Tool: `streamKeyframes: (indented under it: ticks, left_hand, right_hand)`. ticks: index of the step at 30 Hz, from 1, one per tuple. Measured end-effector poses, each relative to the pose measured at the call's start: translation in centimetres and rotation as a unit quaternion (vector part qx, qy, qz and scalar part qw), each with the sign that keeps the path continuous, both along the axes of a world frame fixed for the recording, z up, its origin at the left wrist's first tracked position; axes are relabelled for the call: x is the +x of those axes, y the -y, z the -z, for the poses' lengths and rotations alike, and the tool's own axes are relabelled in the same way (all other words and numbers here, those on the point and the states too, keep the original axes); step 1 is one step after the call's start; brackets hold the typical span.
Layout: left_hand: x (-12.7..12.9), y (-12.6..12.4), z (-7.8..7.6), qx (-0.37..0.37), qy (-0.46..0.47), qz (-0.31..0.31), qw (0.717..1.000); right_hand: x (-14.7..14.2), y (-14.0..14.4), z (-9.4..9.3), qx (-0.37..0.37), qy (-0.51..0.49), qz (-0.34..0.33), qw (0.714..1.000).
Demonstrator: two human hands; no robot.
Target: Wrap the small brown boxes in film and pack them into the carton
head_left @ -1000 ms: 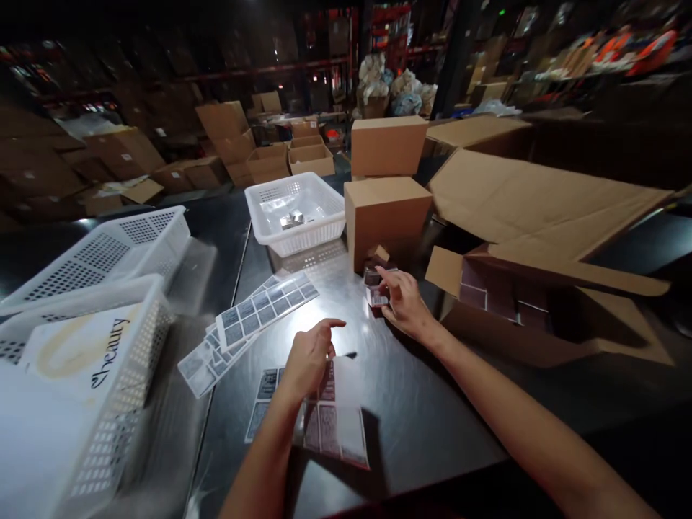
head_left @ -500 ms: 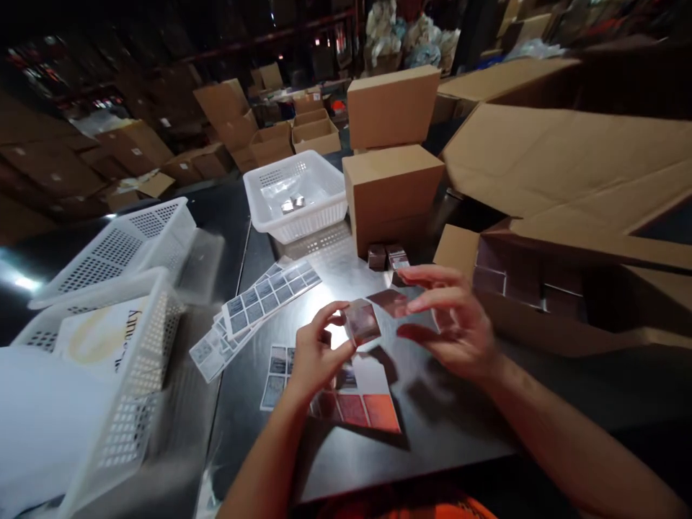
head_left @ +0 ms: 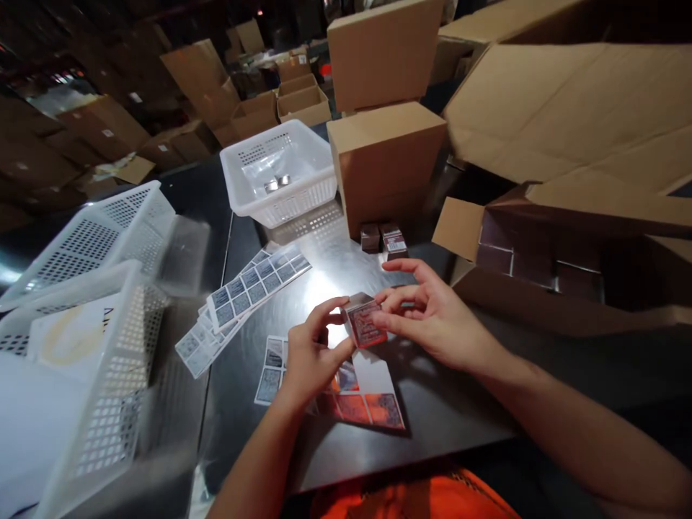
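A: Small box [head_left: 365,324], held above the counter [head_left: 432,404] at centre, pinched by both hands. Left hand [head_left: 312,351] grips its near-left corner, right hand [head_left: 432,310] its far-right side.

B: Under it?

A: Label sheet [head_left: 360,396] lies flat on the counter. More sheets [head_left: 246,295] fan out to the left, a white basket [head_left: 281,176] stands far behind, and an open carton [head_left: 546,259] sits right.

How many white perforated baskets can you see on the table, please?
3: one basket at the far middle, one at the left, one nearest at lower left. Others may lie outside the picture.
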State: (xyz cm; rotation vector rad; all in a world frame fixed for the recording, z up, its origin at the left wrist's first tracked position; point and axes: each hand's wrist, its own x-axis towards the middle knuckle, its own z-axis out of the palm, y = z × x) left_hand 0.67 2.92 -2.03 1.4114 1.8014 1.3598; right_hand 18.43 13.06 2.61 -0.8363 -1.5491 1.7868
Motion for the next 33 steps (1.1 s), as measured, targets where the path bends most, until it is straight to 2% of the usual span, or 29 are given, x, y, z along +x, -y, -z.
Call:
streamKeyframes:
  ticks: [23, 33]
  left_hand:
    - [-0.09, 0.01, -0.03, 0.003, -0.021, 0.006, 1.0]
    - [-0.16, 0.23, -0.2, 0.016, -0.03, 0.015, 0.999]
  right_hand:
    - [-0.26, -0.03, 0.29, 0.005, 0.005, 0.005, 1.0]
    - [-0.03, 0.0, -0.18, -0.019, 0.003, -0.008, 1.0]
